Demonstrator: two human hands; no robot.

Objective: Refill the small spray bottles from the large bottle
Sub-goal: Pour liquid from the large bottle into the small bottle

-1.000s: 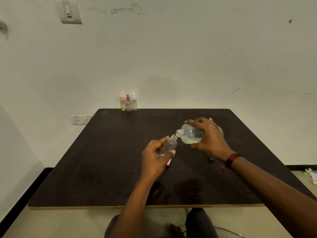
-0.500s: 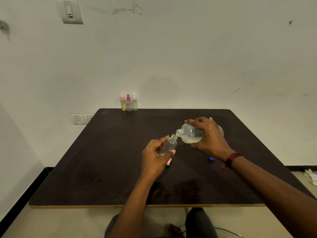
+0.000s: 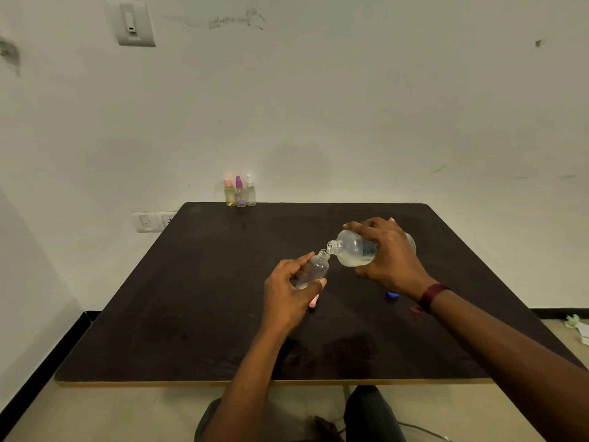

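I can read no text anywhere from here. The large bottle (image 3: 352, 252) bears a label (image 3: 369, 249) with dark print on its side, but the letters are too small and blurred to make out.

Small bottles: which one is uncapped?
The small bottle in the left hand; the three bottles by the wall wear pink, purple and white tops.

Large clear bottle (image 3: 353, 252) tipped near horizontal, mouth at neck of uncapped small spray bottle (image 3: 314, 270), three capped spray bottles (image 3: 239, 195) upright well behind.
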